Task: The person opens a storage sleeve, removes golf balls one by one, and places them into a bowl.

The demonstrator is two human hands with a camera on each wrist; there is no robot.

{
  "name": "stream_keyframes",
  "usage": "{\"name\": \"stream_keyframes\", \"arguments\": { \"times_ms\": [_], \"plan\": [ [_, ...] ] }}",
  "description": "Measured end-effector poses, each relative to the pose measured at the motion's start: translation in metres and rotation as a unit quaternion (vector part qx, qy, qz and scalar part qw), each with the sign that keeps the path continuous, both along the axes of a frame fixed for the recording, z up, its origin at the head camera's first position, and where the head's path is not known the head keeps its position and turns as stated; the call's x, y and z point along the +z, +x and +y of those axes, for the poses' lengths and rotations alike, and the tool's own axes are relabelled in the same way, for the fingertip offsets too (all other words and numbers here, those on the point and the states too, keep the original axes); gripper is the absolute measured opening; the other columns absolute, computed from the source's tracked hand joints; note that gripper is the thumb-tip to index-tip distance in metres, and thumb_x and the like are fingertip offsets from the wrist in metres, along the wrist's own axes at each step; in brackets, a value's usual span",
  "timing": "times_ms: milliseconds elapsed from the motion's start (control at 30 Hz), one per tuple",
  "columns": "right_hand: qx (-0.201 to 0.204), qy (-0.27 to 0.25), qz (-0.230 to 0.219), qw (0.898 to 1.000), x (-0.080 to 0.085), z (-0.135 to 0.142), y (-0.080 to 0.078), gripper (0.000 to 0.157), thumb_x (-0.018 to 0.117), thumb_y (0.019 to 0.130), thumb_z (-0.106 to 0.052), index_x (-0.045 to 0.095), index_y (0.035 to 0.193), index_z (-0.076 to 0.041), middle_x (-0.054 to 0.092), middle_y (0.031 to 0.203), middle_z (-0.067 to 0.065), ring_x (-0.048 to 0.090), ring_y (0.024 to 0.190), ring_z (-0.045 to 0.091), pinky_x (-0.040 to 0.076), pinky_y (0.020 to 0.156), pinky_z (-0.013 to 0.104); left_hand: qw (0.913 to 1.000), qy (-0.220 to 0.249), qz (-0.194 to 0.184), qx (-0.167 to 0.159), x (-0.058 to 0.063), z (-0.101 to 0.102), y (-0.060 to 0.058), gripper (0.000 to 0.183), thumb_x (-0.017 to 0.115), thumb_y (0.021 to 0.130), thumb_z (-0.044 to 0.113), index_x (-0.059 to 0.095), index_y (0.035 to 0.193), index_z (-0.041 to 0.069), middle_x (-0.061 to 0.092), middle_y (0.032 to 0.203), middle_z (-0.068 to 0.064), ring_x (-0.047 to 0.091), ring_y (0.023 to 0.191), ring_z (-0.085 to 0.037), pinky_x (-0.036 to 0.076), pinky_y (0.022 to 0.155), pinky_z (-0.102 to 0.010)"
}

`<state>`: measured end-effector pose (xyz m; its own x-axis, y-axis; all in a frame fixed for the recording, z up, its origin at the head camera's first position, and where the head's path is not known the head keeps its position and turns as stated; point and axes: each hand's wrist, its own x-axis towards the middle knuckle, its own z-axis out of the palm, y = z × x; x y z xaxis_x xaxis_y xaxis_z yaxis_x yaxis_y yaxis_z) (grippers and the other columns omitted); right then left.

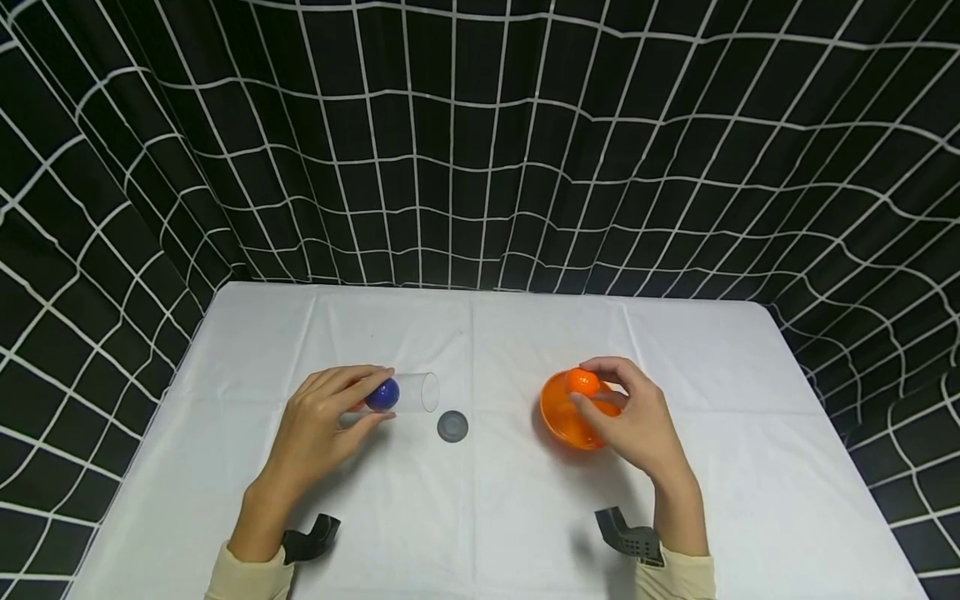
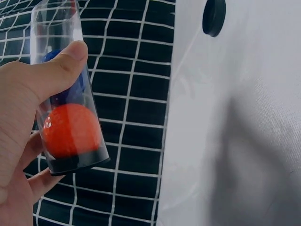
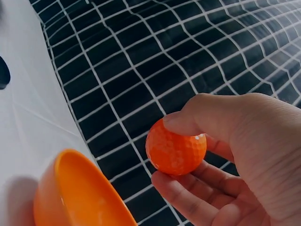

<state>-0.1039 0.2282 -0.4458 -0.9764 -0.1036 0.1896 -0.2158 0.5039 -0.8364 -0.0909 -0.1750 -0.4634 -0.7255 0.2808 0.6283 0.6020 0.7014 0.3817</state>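
Observation:
My left hand (image 1: 326, 417) grips a clear plastic tube (image 1: 417, 392) that lies tilted on its side, its open end pointing right. Inside the tube sit a blue ball (image 1: 382, 395) and, nearer its dark base, an orange golf ball (image 2: 72, 131). The thumb crosses the tube wall over the blue ball in the left wrist view. With thumb and fingers my right hand (image 1: 628, 414) pinches another orange golf ball (image 3: 175, 147), held above an orange bowl (image 1: 561, 414). The hand hides part of the bowl's right side.
A round grey cap (image 1: 452, 426) lies on the white tablecloth (image 1: 487, 517) between the tube and the bowl. Black cloth with a white grid (image 1: 480, 167) hangs behind the table and along both sides. Dark wrist mounts (image 1: 311, 540) show by both sleeves.

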Motion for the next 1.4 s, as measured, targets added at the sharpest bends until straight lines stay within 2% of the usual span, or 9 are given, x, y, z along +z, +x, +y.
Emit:
{"name": "stream_keyframes", "arguments": {
  "times_ms": [100,300,367,533,600,833,1200,1400],
  "plan": [
    [-0.006,0.018,0.003,1.000,0.000,0.003,0.000,0.038,0.081,0.090,-0.004,0.066,0.125,-0.004,0.066,0.126,0.011,0.067,0.107,0.002,0.057,0.089,0.010,1.0000,-0.002,-0.001,0.001,-0.001,0.000,0.000,0.055,0.095,0.077,0.019,0.077,0.129,0.017,0.078,0.123,-0.002,0.073,0.112,-0.026,0.056,0.097,-0.045],
    [-0.008,0.065,0.010,0.998,-0.003,0.001,-0.002,0.034,0.080,0.089,-0.002,0.067,0.120,-0.005,0.067,0.122,0.011,0.066,0.113,0.023,0.052,0.093,0.005,1.0000,0.001,0.004,-0.003,0.000,0.001,0.000,0.056,0.096,0.076,0.018,0.077,0.129,0.017,0.078,0.121,-0.001,0.073,0.110,-0.025,0.057,0.095,-0.044],
    [-0.008,0.078,0.009,0.997,-0.004,0.000,-0.002,0.033,0.080,0.089,-0.002,0.068,0.120,-0.005,0.067,0.121,0.011,0.066,0.114,0.026,0.056,0.097,0.013,1.0000,0.001,0.006,-0.004,0.000,0.001,0.000,0.056,0.096,0.076,0.018,0.077,0.129,0.017,0.079,0.121,-0.001,0.073,0.109,-0.025,0.057,0.094,-0.044],
    [-0.004,0.101,0.000,0.995,-0.006,0.000,-0.003,0.034,0.080,0.088,-0.002,0.068,0.120,-0.005,0.067,0.120,0.012,0.067,0.112,0.029,0.060,0.102,0.047,1.0000,0.000,0.006,-0.003,0.001,0.001,-0.001,0.056,0.096,0.076,0.019,0.077,0.129,0.017,0.079,0.121,-0.002,0.073,0.109,-0.025,0.058,0.093,-0.044],
    [0.001,0.115,-0.002,0.993,-0.009,0.000,-0.004,0.035,0.080,0.088,-0.001,0.068,0.121,-0.004,0.067,0.120,0.014,0.068,0.111,0.030,0.060,0.101,0.052,1.0000,-0.001,0.005,-0.002,0.000,0.000,-0.001,0.056,0.096,0.077,0.020,0.077,0.129,0.017,0.078,0.121,-0.002,0.073,0.109,-0.025,0.058,0.093,-0.044],
    [0.011,0.156,-0.009,0.988,-0.017,-0.001,-0.006,0.034,0.079,0.087,-0.002,0.068,0.119,-0.004,0.068,0.120,0.016,0.069,0.110,0.035,0.059,0.099,0.053,1.0000,-0.005,0.000,0.004,-0.001,-0.002,-0.001,0.055,0.096,0.077,0.022,0.078,0.128,0.018,0.079,0.121,-0.002,0.074,0.110,-0.025,0.058,0.093,-0.044],
    [0.016,0.175,-0.006,0.984,-0.021,-0.001,-0.007,0.034,0.077,0.086,-0.001,0.069,0.120,-0.003,0.069,0.121,0.018,0.068,0.111,0.037,0.057,0.100,0.054,1.0000,0.000,-0.001,0.004,-0.001,-0.002,-0.001,0.055,0.096,0.076,0.021,0.078,0.128,0.018,0.079,0.121,-0.002,0.074,0.109,-0.024,0.058,0.093,-0.044],
    [0.001,0.175,0.012,0.985,-0.017,-0.002,-0.007,0.034,0.076,0.091,-0.005,0.071,0.124,-0.004,0.069,0.124,0.018,0.066,0.117,0.038,0.053,0.105,0.056,1.0000,0.000,-0.003,0.004,-0.002,-0.002,-0.001,0.055,0.096,0.077,0.021,0.078,0.128,0.018,0.079,0.120,-0.001,0.074,0.108,-0.023,0.058,0.092,-0.043]
  ]
}}
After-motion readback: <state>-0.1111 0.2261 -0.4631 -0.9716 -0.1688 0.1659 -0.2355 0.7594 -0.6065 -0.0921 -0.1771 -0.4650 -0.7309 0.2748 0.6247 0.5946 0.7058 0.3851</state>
